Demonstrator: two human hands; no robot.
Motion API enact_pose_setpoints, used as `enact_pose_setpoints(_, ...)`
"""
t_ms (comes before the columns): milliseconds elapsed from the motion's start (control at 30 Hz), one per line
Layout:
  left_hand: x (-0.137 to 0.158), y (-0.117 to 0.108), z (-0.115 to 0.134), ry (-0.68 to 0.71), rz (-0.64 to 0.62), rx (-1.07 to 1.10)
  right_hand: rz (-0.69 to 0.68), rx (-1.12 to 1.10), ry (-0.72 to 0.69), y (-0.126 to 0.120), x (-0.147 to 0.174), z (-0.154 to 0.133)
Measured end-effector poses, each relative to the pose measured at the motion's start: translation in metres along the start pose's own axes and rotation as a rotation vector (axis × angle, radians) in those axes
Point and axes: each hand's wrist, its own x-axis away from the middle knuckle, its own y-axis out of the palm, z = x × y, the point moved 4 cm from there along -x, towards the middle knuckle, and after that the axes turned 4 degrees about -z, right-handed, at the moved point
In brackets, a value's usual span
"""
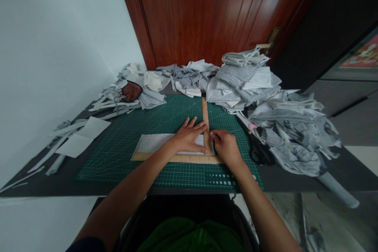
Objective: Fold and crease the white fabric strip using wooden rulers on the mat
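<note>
A strip of light grey fabric (153, 141) lies flat on the green cutting mat (118, 138). Along its near edge runs a wooden ruler (183, 158), and another wooden length (204, 108) crosses it at a right angle near the right end; whether they are one piece I cannot tell. My left hand (189, 137) presses flat on the fabric, fingers spread, thumb and fingertips at the upright length. Just right of that length, my right hand (227, 147) is closed, its fingertips pinched beside the edge. What it grips is mostly hidden; something dark shows under the palm.
Black-handled scissors (260, 151) lie right of the mat. Heaps of grey fabric (242, 80) line the back and right. At left are scraps (150, 96), a brown patch (131, 91) and a white sheet (84, 137). A wooden door (195, 12) stands behind.
</note>
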Motion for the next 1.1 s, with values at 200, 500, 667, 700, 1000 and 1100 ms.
enact_pose_setpoints(200, -0.0008, -0.0007, 0.0002, 0.006, 0.008, 0.008, -0.002, 0.042, 0.002, 0.0024, -0.0013, 0.0000)
enact_pose_setpoints(500, 0.0000, -0.0028, 0.0015, -0.004, -0.010, 0.011, -0.024, 0.141, 0.024, 0.0002, -0.0001, 0.0063)
enact_pose_setpoints(667, -0.0003, -0.0026, 0.0015, 0.000, 0.002, 0.016, -0.049, 0.183, 0.003, 0.0002, 0.0003, 0.0076)
enact_pose_setpoints(700, -0.0002, -0.0029, 0.0018, -0.002, 0.001, 0.017, -0.056, 0.194, -0.004, 0.0008, 0.0000, 0.0072)
enact_pose_setpoints(1000, 0.0015, -0.0065, 0.0039, -0.015, -0.009, 0.021, -0.113, 0.308, -0.058, 0.0011, 0.0010, 0.0002)
enact_pose_setpoints(1100, 0.0022, -0.0060, 0.0036, -0.018, -0.007, 0.024, -0.129, 0.342, -0.077, 0.0006, 0.0032, -0.0018)
